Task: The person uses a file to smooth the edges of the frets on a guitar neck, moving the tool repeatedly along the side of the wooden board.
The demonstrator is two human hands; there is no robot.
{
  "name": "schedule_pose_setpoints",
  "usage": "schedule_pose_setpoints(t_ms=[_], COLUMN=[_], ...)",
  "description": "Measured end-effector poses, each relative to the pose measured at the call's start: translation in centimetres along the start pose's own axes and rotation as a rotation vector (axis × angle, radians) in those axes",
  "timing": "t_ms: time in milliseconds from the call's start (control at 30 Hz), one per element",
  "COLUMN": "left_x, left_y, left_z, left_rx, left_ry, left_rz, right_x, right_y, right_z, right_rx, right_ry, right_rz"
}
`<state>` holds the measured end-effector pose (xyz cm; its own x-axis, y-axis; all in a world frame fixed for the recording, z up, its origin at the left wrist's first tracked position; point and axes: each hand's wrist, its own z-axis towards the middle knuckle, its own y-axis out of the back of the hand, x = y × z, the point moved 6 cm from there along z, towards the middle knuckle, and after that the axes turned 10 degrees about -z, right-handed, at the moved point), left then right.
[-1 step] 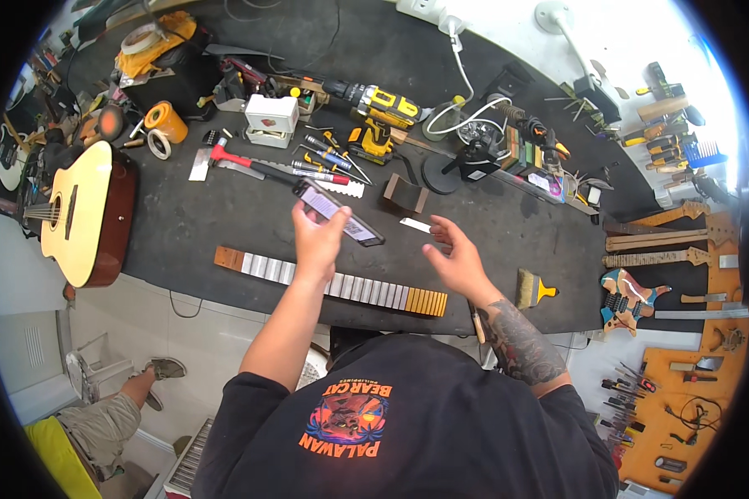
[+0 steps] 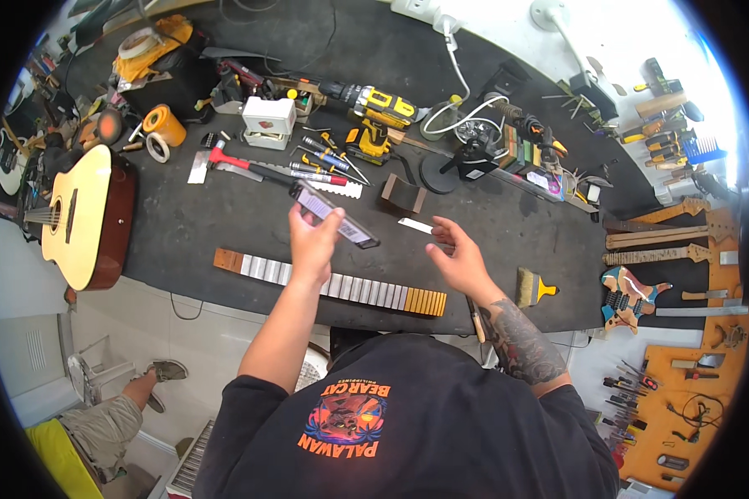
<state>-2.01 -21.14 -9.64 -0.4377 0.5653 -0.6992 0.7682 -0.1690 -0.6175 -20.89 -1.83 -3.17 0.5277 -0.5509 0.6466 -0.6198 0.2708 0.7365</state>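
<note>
My left hand [image 2: 312,245] is closed on a flat, dark rectangular pack [image 2: 339,216] with a pale printed label, held tilted above the bench. To its right, my right hand [image 2: 460,264] hovers with thumb and fingers apart. A small white strip [image 2: 414,224] lies by its fingertips; whether they touch it I cannot tell. Nearer me rests a long guitar fretboard or neck [image 2: 333,283], its segments mostly silvery and gold, with a brown end at the left. Beyond my right hand sits a brown curved block [image 2: 404,195].
A red-and-black hammer [image 2: 241,163], several screwdrivers [image 2: 329,154] and a yellow drill [image 2: 379,112] lie at the back. An acoustic guitar [image 2: 79,216] stands at the left. On the right are a brush [image 2: 534,289] and wall-hung tools [image 2: 670,150]. Another person's leg [image 2: 137,391] shows at lower left.
My left hand and the pack have shifted very slightly left. Both hands otherwise keep their poses.
</note>
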Motion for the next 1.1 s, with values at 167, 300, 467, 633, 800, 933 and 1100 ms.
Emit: schedule_pose_setpoints(t_ms=[167,300,467,633,800,933,1100], left_x=[0.7,2.0,0.2,-7.2,-13.8,-15.7,-11.7], left_y=[1.9,3.0,1.9,-6.7,-15.2,-19.3,-19.7], left_z=[-1.9,-3.4,-4.2,-2.0,3.8,10.5,14.8], left_rx=[0.005,-0.034,-0.058,0.038,0.023,0.09,0.098], left_ry=[0.087,0.07,-0.085,-0.559,-0.795,-0.972,-0.762], left_rz=[-0.034,-0.009,0.188,0.385,0.486,0.659,0.581], right_x=[-5.0,-9.8,-10.3,-16.0,-21.2,-23.4,-23.6], right_y=[1.2,1.0,1.2,1.0,1.2,1.7,0.9], right_z=[-2.2,-5.3,-7.5,-9.6,-12.5,-16.0,-19.3], right_rx=[-0.036,-0.039,-0.034,-0.078,-0.13,-0.232,-0.391], right_ry=[-0.055,-0.117,-0.044,-0.066,-0.207,-0.283,-0.535], right_rz=[0.085,0.135,0.155,0.358,0.485,0.469,0.64])
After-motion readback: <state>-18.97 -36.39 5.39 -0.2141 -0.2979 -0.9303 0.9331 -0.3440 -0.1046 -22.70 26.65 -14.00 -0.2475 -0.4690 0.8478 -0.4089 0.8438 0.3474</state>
